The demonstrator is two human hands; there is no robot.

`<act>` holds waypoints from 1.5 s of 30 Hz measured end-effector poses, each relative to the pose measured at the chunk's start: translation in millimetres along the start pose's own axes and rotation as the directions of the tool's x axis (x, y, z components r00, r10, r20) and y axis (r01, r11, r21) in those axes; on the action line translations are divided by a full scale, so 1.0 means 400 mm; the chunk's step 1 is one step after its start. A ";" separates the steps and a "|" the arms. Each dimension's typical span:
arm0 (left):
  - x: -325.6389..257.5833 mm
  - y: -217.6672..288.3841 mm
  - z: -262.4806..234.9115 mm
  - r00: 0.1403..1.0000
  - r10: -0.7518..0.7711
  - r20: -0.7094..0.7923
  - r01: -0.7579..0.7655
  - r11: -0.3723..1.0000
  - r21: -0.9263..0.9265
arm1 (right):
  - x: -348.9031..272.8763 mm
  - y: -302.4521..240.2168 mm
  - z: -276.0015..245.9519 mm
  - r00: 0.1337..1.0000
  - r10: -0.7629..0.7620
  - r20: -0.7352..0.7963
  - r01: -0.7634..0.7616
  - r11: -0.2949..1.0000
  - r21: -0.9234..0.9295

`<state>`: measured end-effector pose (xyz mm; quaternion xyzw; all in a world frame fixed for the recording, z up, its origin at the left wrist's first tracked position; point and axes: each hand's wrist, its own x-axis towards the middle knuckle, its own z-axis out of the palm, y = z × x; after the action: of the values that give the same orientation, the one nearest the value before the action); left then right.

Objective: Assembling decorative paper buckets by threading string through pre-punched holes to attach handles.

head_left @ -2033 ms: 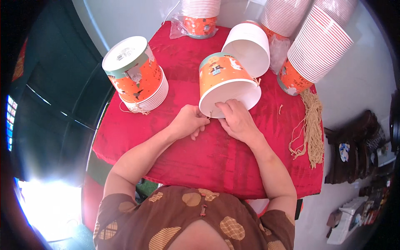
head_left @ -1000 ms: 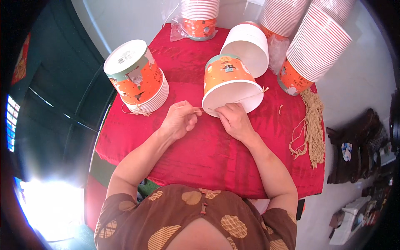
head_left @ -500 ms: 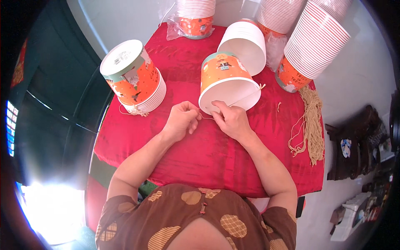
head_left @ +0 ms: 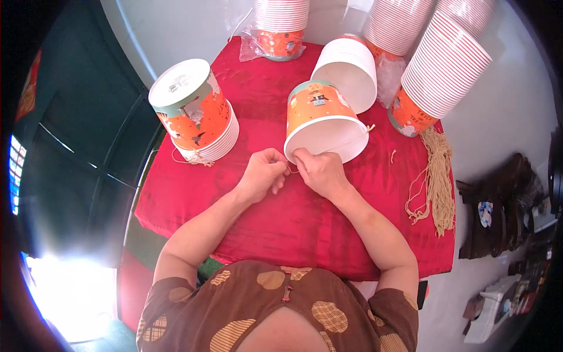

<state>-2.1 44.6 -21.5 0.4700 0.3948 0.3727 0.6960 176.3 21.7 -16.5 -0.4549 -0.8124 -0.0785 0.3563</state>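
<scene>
Both hands, left and right, pinching twine at paper bucket rim; knotting stage, apparently; next, steady tightening.

An orange-and-white paper bucket lies tilted on its side, open mouth toward the person, a tan string at its rim

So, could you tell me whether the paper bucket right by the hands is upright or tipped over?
Tipped over. The paper bucket lies on its side on the red cloth, its white open mouth facing both hands.
</scene>
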 end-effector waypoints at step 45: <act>-0.036 0.027 0.029 0.946 -0.293 0.137 0.283 0.955 0.085 | -0.111 -0.073 -0.042 0.932 0.237 0.273 -0.296 0.935 0.197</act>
<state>0.7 30.6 -5.4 0.4557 0.4182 0.2184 0.7548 176.4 -32.7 -27.3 -0.5223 -0.7839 0.1244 0.3119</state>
